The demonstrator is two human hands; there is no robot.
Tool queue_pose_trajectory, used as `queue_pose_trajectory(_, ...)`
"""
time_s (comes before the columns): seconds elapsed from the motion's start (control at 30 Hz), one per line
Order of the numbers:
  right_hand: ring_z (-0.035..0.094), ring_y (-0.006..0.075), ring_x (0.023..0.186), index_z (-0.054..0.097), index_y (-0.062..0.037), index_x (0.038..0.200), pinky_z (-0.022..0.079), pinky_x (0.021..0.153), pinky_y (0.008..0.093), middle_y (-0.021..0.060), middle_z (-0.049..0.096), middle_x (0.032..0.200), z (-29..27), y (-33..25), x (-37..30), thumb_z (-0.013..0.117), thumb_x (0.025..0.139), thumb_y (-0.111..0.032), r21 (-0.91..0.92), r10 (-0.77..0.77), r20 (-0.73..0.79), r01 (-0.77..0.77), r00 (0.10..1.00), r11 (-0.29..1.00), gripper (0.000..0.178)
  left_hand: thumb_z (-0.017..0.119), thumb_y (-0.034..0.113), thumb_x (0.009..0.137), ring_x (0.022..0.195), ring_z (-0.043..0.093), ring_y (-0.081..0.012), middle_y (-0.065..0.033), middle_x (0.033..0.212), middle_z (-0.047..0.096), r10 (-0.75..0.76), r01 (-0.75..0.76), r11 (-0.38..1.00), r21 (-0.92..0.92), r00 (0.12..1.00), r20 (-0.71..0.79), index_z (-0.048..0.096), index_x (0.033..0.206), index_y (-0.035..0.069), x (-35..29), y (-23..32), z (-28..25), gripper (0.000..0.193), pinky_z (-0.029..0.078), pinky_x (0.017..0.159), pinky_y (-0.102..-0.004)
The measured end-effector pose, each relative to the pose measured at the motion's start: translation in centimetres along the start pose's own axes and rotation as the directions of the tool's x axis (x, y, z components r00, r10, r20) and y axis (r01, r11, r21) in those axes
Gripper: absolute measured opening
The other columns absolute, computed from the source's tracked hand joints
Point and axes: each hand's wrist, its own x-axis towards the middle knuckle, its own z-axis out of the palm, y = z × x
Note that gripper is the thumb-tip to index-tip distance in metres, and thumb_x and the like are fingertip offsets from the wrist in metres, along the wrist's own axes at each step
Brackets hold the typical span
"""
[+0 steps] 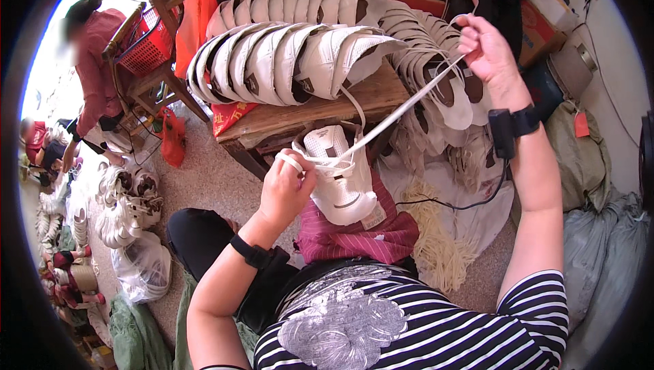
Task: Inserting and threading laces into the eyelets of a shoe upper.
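Note:
A white shoe upper (338, 196) rests on a maroon striped cloth (354, 234) over my lap, its tongue facing up. A white shoelace (409, 103) runs taut from the upper's eyelets up and to the right. My right hand (485, 50), raised high at the right, is closed on the far end of this lace. At the left side of the upper, my left hand (286, 189) is closed, with a loop of lace around its fingers. How the lace threads through the eyelets under it is partly hidden.
Rows of nested white uppers (272, 63) lie on a wooden bench (381, 98) ahead, with more hanging to its right. Loose cream laces (443, 240) lie on plastic at right. A black cable (470, 203) trails from my right wristband. Another person (102, 63) bends at left.

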Motion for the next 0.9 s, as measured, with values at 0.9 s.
queue_pose_trajectory(0.9, 0.033, 0.0018, 0.049, 0.065, -0.0055, 0.101, 0.025, 0.041, 0.0201, -0.0081, 0.041, 0.064, -10.5, 2.8, -3.1, 0.052, 0.093, -0.016, -0.503, -0.203, -0.342, 0.003, 0.918, 0.864, 0.018, 0.043, 0.014, 0.103, 0.079, 0.059, -0.0173, -0.0077, 0.089, 0.061, -0.819, 0.028, 0.048, -0.998, 0.574, -0.023, 0.053, 0.111, -0.003, -6.5, -16.7, -27.9, 0.022, 0.051, 0.077, -0.0295)
